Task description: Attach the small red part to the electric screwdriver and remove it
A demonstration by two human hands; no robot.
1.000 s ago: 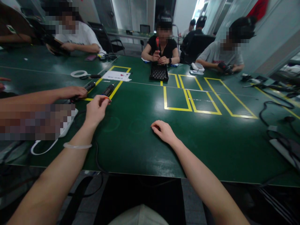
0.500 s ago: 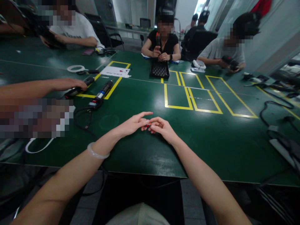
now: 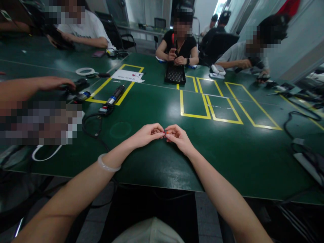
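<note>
My left hand [image 3: 149,134] and my right hand [image 3: 179,137] meet just above the near part of the green table [image 3: 222,155]. Between their fingertips is a tiny piece with orange-red and dark parts [image 3: 166,133]. Thumb and fingers of each hand pinch it from opposite sides. Most of it is covered by the fingers, so its kind does not show. A pale bangle [image 3: 109,163] circles my left forearm.
Left of my hands lie a black cylindrical tool [image 3: 114,97] with a cable and another person's hand [image 3: 59,83]. Yellow tape [image 3: 196,117] marks rectangles. A black tray [image 3: 175,75] stands before a person opposite. Cables [image 3: 291,126] lie at right.
My left fingers, stretched out before, have curled into a pinch on the small piece. The other person's hand at left has moved leftward. The view has shifted slightly.
</note>
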